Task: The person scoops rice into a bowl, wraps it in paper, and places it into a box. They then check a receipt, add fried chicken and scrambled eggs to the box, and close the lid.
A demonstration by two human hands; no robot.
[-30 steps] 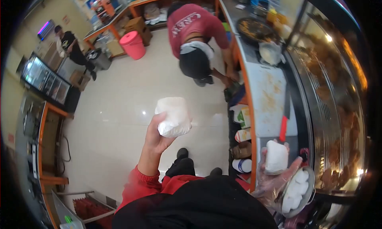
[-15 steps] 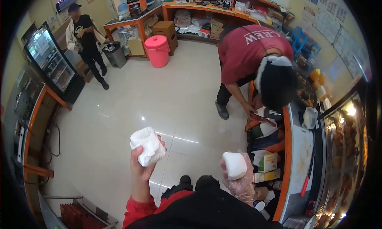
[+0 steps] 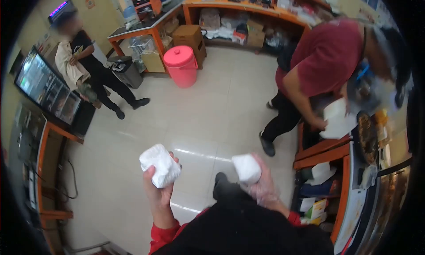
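My left hand (image 3: 160, 191) is bare and closed round a white paper-wrapped bundle (image 3: 160, 165), roughly fist-sized with a creased surface. To its right, my right hand (image 3: 264, 184) wears a clear plastic glove. It grips a second white wrapped bundle (image 3: 246, 168), smoother and blockier in shape. Both bundles are held up over the tiled floor, apart from each other. What lies inside the wrapping is hidden.
At right, a person in a maroon shirt (image 3: 325, 56) bends over the counter holding white paper (image 3: 338, 120). An orange-edged shelf (image 3: 338, 155) stands below. Another person (image 3: 88, 60) walks by the drinks fridge (image 3: 48, 84). A pink bin (image 3: 181, 67) stands on the floor.
My view has shifted. The right bundle has come closer to the left one. The maroon-shirted person has risen from the shelf to the counter with white paper. The far person has stepped nearer.
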